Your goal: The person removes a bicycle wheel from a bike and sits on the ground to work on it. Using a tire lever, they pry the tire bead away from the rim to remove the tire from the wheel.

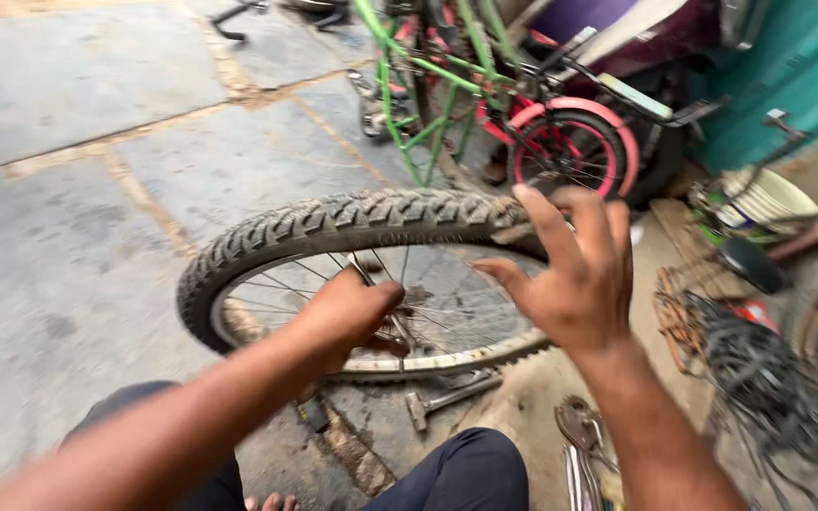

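A bicycle wheel [267,237] with a knobby black tyre and a worn metal rim lies tilted in front of me on the stone floor. My left hand [350,312] is closed around a thin tool or spoke near the hub, over the rim's near side. My right hand [575,270] hovers open above the wheel's right edge, fingers spread, close to the tyre tread but holding nothing. My knees in dark trousers show at the bottom.
A hammer [447,396] lies on the floor under the wheel. Pliers and metal tools [579,445] rest at bottom centre. Green and pink bicycles [485,104] stand behind. A tangle of cables and parts [759,378] and a white bucket [771,197] sit at right.
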